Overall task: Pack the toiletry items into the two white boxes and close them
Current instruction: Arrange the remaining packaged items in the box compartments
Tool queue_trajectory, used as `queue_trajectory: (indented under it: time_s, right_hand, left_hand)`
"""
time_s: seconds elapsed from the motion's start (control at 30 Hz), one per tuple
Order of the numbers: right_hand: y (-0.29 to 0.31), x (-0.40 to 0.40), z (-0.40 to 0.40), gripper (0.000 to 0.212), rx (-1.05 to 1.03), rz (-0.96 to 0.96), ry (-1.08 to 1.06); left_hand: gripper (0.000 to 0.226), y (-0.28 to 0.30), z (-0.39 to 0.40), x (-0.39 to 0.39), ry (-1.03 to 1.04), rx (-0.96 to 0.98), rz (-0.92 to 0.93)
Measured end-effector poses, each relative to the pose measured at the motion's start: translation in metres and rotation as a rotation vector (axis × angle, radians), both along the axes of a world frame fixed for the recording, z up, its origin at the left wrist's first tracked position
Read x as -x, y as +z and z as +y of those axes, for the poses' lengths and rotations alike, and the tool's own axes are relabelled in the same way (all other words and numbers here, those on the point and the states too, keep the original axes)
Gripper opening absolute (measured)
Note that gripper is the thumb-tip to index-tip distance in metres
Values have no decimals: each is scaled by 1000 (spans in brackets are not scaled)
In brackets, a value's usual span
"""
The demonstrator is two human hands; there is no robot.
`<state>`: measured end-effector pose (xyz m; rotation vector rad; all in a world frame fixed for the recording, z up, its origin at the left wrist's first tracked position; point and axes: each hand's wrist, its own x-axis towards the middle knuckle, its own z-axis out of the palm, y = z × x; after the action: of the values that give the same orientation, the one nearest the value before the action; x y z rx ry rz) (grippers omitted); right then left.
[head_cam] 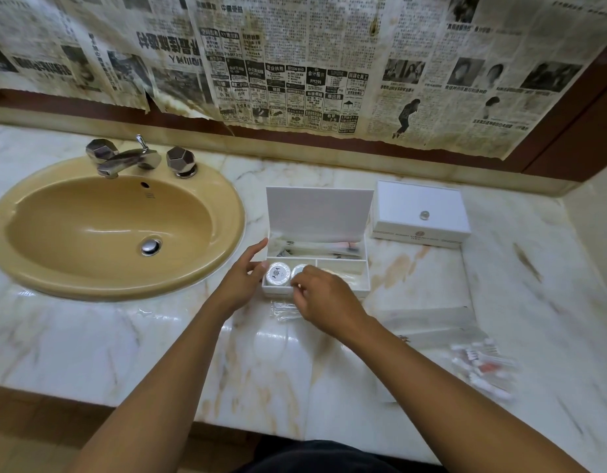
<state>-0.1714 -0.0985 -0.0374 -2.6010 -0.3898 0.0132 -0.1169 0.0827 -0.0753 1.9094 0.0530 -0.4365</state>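
An open white box (349, 288) stands mid-counter with its lid (317, 213) upright. Wrapped long items lie in its rear compartment (315, 249). Its front left compartment holds two round white containers. One (277, 273) shows fully. The other (299, 269) is partly under my right hand (324, 298), whose curled fingertips pinch its near edge. My left hand (242, 278) rests with straight fingers against the box's left wall, its thumb by the first container. A second white box (419, 213), closed and fitted with a silver knob, sits to the right.
A small clear packet (285, 310) lies just in front of the open box. Larger clear packets (431, 322) and a pile of sachets with red and white contents (483, 367) lie at the right front. A tan sink (117, 230) with a chrome tap (124, 158) is to the left.
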Motion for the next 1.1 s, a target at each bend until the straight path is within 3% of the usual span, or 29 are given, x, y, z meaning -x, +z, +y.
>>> queue_trajectory:
  time_s: [0.2, 0.47, 1.1]
  right_hand:
    - [-24, 14, 3, 22, 179, 165, 94]
    - [-39, 22, 5, 21, 312, 171, 123]
    - [-31, 23, 9, 15, 214, 107, 68]
  left_hand:
    - [45, 2, -1, 1, 11, -3, 8]
    - [44, 1, 0, 1, 4, -2, 13]
    - [43, 0, 0, 1, 9, 7, 19]
